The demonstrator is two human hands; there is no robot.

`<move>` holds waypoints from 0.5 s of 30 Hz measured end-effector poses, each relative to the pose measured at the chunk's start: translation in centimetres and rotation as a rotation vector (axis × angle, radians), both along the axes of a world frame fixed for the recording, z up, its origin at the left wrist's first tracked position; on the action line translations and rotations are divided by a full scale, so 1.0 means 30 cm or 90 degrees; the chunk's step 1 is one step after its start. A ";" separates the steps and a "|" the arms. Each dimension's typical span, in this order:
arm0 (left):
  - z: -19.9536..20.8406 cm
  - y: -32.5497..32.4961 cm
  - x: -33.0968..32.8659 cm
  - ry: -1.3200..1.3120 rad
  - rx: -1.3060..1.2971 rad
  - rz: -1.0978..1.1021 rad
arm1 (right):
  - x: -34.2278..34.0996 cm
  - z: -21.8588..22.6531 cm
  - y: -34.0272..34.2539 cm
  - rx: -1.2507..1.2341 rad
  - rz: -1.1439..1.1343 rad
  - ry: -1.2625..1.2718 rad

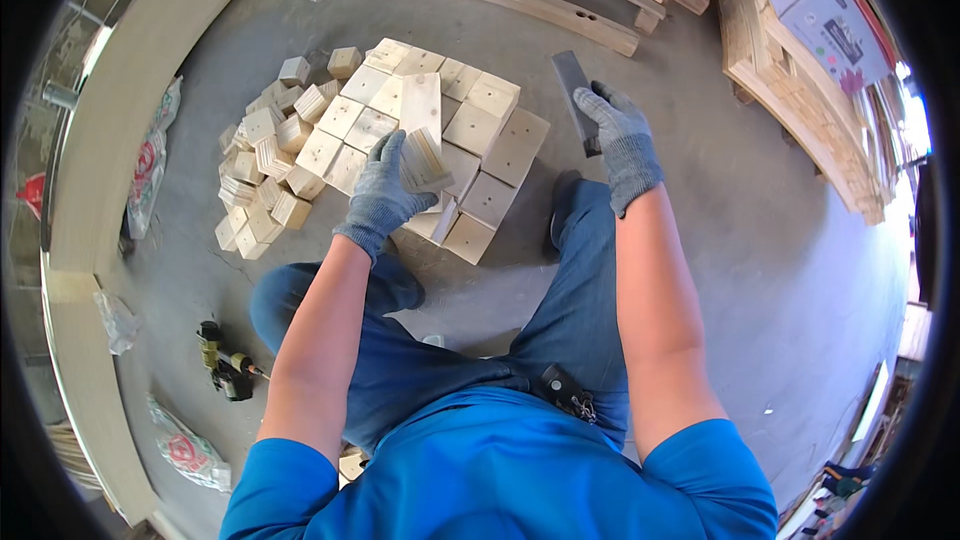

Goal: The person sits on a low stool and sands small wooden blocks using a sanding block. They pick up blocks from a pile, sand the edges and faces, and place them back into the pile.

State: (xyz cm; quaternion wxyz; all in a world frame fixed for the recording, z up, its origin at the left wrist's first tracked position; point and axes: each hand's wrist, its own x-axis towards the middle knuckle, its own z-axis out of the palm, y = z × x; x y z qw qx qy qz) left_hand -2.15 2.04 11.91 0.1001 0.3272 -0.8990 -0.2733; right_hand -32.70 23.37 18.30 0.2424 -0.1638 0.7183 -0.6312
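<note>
My left hand (383, 202), in a grey knit glove, grips a pale wooden block (421, 105) with a striped, layered end. The block is held over a large cluster of wooden blocks (490, 95) set side by side, some with small dark holes in their faces. My right hand (622, 135), gloved alike, is closed around a flat, dark grey bar (571, 80). The bar is off to the right of the cluster, apart from the blocks. Its exact kind I cannot make out. The fingertips of both hands are partly hidden.
Loose wooden cubes (262, 125) lie heaped left of the cluster. A cordless drill (226, 360) rests on the floor at my lower left. Plastic bags (185, 450) lie along the left. Planks (500, 2) and a pallet stack (800, 90) with a cardboard box (825, 20) stand beyond.
</note>
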 end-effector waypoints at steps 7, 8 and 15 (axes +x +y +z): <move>0.067 -0.061 -0.086 -0.214 -0.050 -0.065 | 0.046 0.060 0.024 0.047 0.003 0.023; 0.105 -0.044 -0.118 -0.255 -0.045 -0.070 | 0.040 0.058 0.042 0.060 0.000 0.032; 0.146 -0.066 -0.171 -0.161 -0.163 -0.009 | -0.034 0.008 0.073 0.019 -0.007 -0.001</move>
